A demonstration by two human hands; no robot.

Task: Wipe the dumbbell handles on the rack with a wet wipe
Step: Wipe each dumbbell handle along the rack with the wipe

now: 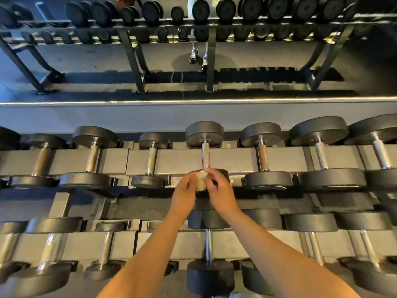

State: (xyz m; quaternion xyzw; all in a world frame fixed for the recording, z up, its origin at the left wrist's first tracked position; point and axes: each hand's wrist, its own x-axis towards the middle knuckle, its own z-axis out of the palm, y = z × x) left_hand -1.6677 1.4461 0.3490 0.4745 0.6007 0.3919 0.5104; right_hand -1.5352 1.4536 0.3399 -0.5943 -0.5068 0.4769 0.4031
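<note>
A two-tier rack (184,157) holds rows of black dumbbells with metal handles. Both my hands meet over the near head of the middle upper-tier dumbbell, just below its chrome handle (205,154). A crumpled white wet wipe (200,183) sits between them. My left hand (184,191) grips the wipe from the left with curled fingers. My right hand (219,190) pinches its top edge from the right. The near head of that dumbbell is mostly hidden behind my hands.
More dumbbells fill the upper tier to either side, such as one handle (151,161) left and another (263,158) right. The lower tier holds a dumbbell handle (208,247) between my forearms. A wall mirror behind reflects the rack and a person's legs (198,54).
</note>
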